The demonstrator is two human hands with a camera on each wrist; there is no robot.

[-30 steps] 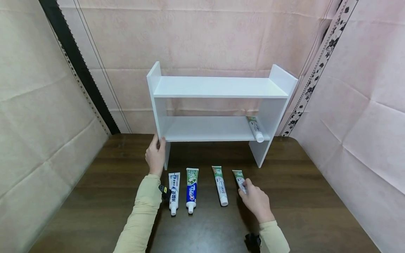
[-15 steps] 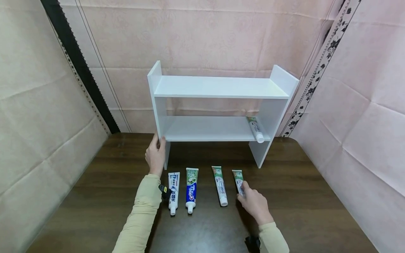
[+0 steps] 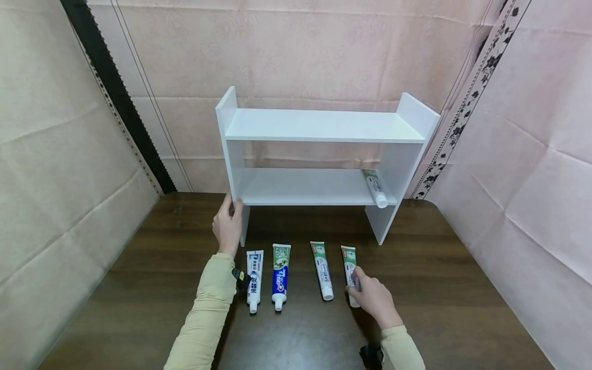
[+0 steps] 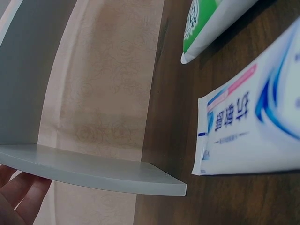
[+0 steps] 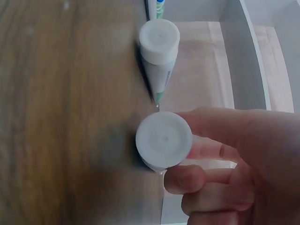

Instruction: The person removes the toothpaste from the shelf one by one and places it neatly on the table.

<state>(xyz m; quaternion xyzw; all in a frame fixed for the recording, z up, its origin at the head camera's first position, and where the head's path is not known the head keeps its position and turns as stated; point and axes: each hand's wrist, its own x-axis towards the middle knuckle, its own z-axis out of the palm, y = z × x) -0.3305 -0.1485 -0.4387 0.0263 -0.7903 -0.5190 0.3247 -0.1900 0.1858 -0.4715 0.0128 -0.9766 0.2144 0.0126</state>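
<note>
My left hand (image 3: 226,226) grips the left side panel of a white two-tier shelf (image 3: 319,187), with fingers behind the panel edge in the left wrist view. On the table in front, my right hand (image 3: 373,300) pinches a green-and-white toothpaste tube (image 3: 349,262) by its sides. Its round white cap (image 5: 164,140) faces the right wrist camera, between thumb and fingers. Left of it lies a similar green-topped toothpaste tube (image 3: 321,270). Further left are a blue-and-green toothpaste tube (image 3: 279,277) and a white-and-blue toothpaste tube (image 3: 254,275), the latter close to my left wrist.
One more toothpaste tube (image 3: 375,189) lies at the right end of the lower shelf board, cap toward the front. The shelf stands at the back of the brown wooden table (image 3: 296,339). Pale cloth walls (image 3: 518,205) enclose the table at the back and both sides.
The tube under my right hand has turned straighter, and its cap end now shows beneath the fingers. My left hand stays on the shelf panel.
</note>
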